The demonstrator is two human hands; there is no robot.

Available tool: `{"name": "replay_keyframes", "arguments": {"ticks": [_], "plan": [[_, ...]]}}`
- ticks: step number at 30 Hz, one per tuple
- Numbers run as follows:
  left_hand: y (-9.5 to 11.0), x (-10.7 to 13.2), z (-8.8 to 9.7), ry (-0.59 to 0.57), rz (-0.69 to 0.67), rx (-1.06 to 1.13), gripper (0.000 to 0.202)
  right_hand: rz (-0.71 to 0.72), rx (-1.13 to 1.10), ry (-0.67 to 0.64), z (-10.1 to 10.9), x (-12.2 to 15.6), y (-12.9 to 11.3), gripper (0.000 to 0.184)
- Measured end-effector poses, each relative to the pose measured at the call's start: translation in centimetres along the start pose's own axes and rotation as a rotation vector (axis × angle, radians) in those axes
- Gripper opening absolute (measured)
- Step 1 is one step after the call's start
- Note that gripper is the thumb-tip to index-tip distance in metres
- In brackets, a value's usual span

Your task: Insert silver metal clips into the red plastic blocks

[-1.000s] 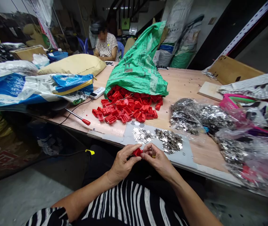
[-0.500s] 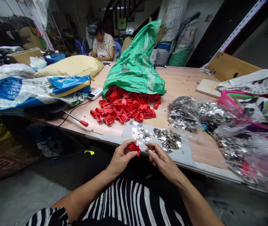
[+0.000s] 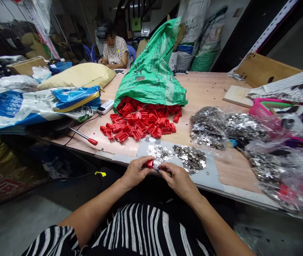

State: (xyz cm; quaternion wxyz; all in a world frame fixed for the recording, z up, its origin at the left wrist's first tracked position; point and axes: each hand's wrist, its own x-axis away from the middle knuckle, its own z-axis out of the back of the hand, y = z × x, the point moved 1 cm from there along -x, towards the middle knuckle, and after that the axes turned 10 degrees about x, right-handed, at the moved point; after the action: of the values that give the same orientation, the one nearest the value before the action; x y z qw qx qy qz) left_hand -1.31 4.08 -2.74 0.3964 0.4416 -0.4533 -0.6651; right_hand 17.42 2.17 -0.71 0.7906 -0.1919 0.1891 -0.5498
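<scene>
My left hand [image 3: 135, 173] pinches a small red plastic housing [image 3: 149, 164] between thumb and fingers at the table's front edge. In my right hand [image 3: 179, 179] is a slim screwdriver-like tool [image 3: 156, 168]; its thin metal shaft points left and meets the housing, and a bit of yellow shows at the handle. Whether the tip is inside the housing I cannot tell. Just beyond my hands, a bright pile of small metal pieces [image 3: 158, 153] and a darker pile of metal pieces [image 3: 190, 158] lie on a grey sheet [image 3: 211, 174]. Red housings [image 3: 140, 124] are heaped behind them.
A green woven sack [image 3: 151, 78] opens over the red heap. Clear bags of metal parts [image 3: 208, 128] lie to the right, near a pink basket [image 3: 259, 108]. A red-tipped lever [image 3: 83, 137] juts out at left. Across the table sits another person [image 3: 118, 53].
My hands have come closer together. The red housing has turned in my left hand, and the tool in my right hand now reaches it.
</scene>
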Motion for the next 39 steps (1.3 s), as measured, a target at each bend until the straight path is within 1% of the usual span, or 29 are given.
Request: {"name": "replay_keyframes", "arguments": {"ticks": [6,10,14,17,22,24,26,29,32,34,36,39], "plan": [[-0.5,0.0,0.2,-0.013,0.009,0.012,0.039,0.032,0.005,-0.033,0.0,-0.3,0.3,0.017],[-0.6,0.0,0.1,-0.022,-0.015,-0.025,0.038,0.039,0.015,-0.056,-0.2,-0.4,0.4,0.017],[-0.6,0.1,0.0,-0.026,-0.051,-0.054,0.037,0.030,0.024,-0.050,-0.4,-0.3,0.4,0.017],[-0.7,0.2,-0.1,-0.021,-0.067,-0.075,0.036,0.006,0.058,-0.055,-0.4,-0.4,-0.1,0.017],[-1.0,0.4,-0.2,-0.009,-0.077,-0.088,0.037,-0.093,0.173,-0.080,-0.4,-0.8,-1.8,0.016],[-1.2,0.4,-0.2,-0.002,-0.078,-0.087,0.037,-0.100,0.214,-0.080,-0.5,-0.8,-2.1,0.017],[-1.4,0.4,-0.3,0.003,-0.075,-0.079,0.037,-0.079,0.200,-0.080,-0.5,-0.7,-2.0,0.016],[-1.4,0.5,-0.3,0.016,-0.053,-0.045,0.036,-0.046,0.113,-0.062,-0.4,-0.2,-1.4,0.017],[-0.9,0.8,-0.4,0.043,-0.007,0.011,0.033,-0.019,0.008,-0.006,-0.2,0.6,-0.9,0.020],[-0.2,1.1,-0.5,0.073,0.030,0.088,0.030,0.001,-0.075,0.020,0.0,1.2,-0.7,0.020],[0.6,1.3,-0.7,0.113,0.077,0.241,0.030,-0.004,-0.160,0.005,0.3,1.8,-0.7,0.019],[1.8,1.4,-1.1,0.182,0.189,0.595,0.031,-0.020,-0.244,-0.067,0.8,2.4,-1.1,0.026]]}}
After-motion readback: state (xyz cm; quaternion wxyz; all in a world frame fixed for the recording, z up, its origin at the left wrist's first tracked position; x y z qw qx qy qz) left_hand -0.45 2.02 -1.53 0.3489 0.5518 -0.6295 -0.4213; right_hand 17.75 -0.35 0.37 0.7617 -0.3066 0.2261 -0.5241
